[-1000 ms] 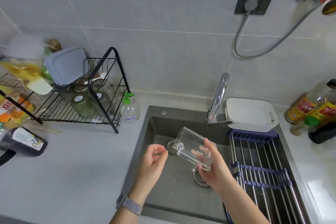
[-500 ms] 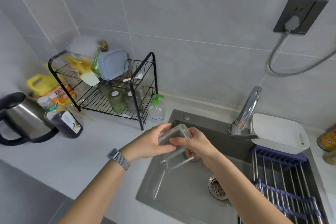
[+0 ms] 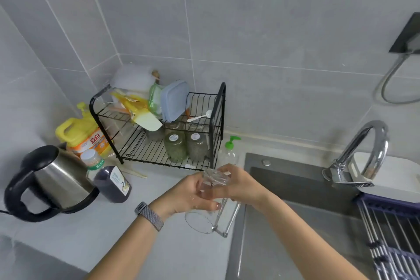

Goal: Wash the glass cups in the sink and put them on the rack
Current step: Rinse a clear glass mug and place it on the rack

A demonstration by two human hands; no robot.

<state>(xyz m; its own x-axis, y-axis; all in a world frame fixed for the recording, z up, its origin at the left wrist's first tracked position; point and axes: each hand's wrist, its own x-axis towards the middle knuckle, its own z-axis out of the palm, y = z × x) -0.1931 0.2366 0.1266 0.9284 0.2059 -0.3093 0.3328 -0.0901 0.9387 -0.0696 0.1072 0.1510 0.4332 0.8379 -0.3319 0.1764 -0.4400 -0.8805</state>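
A clear glass cup (image 3: 210,218) is held mouth-down over the sink's left edge, between both hands. My left hand (image 3: 184,195) grips its left side and my right hand (image 3: 238,185) holds its base and right side. The dark grey sink (image 3: 295,182) lies to the right. A black wire rack (image 3: 159,138) stands on the counter behind my hands; its lower shelf carries upturned glass jars (image 3: 185,146).
A chrome tap (image 3: 361,150) and white basin (image 3: 391,179) sit at the sink's back right, above a roll-up drainer (image 3: 391,232). A soap pump bottle (image 3: 228,153), a dark bottle (image 3: 109,179), a kettle (image 3: 50,179) and a yellow detergent jug (image 3: 81,134) stand on the counter.
The cup has moved left from over the sink middle to its left edge and turned mouth-down. My left hand has taken hold of it. The view has swung left.
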